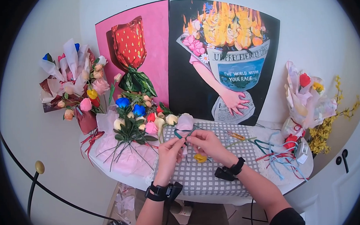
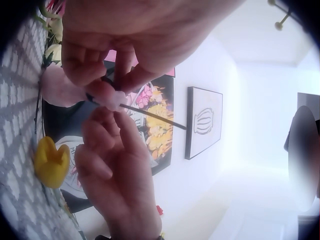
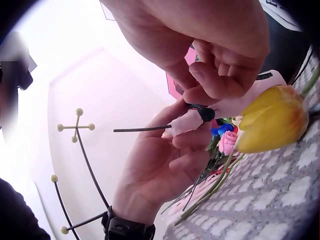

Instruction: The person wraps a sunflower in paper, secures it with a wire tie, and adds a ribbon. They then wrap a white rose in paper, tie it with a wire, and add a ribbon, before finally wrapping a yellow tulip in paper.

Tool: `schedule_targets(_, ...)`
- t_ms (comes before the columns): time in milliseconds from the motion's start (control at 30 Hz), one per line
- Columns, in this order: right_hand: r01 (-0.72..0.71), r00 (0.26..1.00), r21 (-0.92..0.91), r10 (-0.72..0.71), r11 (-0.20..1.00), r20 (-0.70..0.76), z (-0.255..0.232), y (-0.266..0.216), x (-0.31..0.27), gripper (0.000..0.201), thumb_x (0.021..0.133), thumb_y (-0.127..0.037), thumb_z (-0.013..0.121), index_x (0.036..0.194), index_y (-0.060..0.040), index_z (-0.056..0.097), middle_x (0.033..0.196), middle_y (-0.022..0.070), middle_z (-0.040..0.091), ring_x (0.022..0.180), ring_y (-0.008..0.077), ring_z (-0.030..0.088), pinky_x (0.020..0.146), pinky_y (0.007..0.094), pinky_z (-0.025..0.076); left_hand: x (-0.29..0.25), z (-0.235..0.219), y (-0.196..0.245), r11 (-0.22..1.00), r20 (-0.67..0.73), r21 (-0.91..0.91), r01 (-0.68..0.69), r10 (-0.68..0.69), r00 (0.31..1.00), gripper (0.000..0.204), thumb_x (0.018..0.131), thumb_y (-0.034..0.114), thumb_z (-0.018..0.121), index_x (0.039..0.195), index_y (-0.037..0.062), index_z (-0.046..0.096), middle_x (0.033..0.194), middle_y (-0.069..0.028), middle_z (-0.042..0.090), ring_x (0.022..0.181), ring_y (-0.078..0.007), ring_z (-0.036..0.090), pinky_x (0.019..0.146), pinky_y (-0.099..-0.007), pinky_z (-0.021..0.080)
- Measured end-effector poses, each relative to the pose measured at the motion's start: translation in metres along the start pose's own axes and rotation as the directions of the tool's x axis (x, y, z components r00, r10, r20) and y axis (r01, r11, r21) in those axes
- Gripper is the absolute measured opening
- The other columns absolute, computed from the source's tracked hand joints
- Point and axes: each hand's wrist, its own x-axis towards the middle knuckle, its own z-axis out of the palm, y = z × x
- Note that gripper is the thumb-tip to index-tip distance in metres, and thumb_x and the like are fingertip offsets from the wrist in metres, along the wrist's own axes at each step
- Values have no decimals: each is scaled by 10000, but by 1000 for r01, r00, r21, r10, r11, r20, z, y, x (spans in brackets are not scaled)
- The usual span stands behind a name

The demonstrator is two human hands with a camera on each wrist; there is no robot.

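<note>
A pink paper-wrapped flower (image 1: 185, 122) is held over the cloth, its thin dark stem (image 3: 137, 130) sticking out of the gathered paper towards the person. Around the gathered paper runs a dark green ribbon (image 1: 177, 134). My left hand (image 1: 172, 150) pinches the ribbon at the paper's neck, its fingers also under the paper. From the other side my right hand (image 1: 208, 144) pinches the ribbon, with fingertips of both hands nearly meeting. Below the hands a yellow tulip (image 1: 200, 158) lies on the grey checked cloth (image 1: 215, 175). The knot area is partly hidden by fingers.
Left of the hands lie loose artificial flowers (image 1: 139, 110) and pink tissue paper (image 1: 128, 163). On the right are blue ribbons (image 1: 278, 160), a yellow-handled cutter (image 1: 236, 135) and a wrapped bouquet (image 1: 303, 95). Another bouquet (image 1: 72, 77) stands at the left; two paintings lean behind.
</note>
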Motion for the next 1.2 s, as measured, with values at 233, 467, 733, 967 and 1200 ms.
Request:
schedule_targets(233,17,995,36,-14,999,-103,-3,11,5,182,1030,-250,616,1004,-72,642,730,-24,619,576,37,549,441,201,350,-1,1,4,1000,-4,8,8,-8,1000,226,983,229,688,924,16,733,649,21,582,492,-44,524,395,-187,325)
schedule_targets(467,127,989,-80,-132,989,-62,6,2,1,166,993,-195,674,1073,-52,648,772,-8,671,628,47,606,450,201,414,3,2,4,1000,-33,9,-16,16,999,211,982,217,695,901,25,729,647,29,581,493,-37,514,406,-184,319)
schedule_targets(733,100,993,-179,-109,979,-41,0,6,2,188,978,-180,702,1091,-33,667,849,6,704,683,53,640,459,204,457,9,5,3,998,-61,-6,-61,60,996,124,956,175,729,924,54,730,653,53,590,501,-11,489,410,-175,297)
schedule_targets(967,129,992,-136,-130,982,7,0,10,4,187,1017,-190,649,1069,-10,658,876,25,697,695,60,651,456,212,472,16,1,-2,999,-47,30,-32,34,998,120,940,167,746,985,62,710,658,57,602,501,-6,477,411,-167,287)
schedule_targets(1200,87,996,-97,-89,991,-15,-2,12,6,200,1029,-203,629,1089,-14,643,887,20,684,703,63,651,456,217,477,4,6,8,835,-80,329,-440,489,868,205,844,-6,756,1015,28,648,971,-21,650,646,-60,562,499,-214,409)
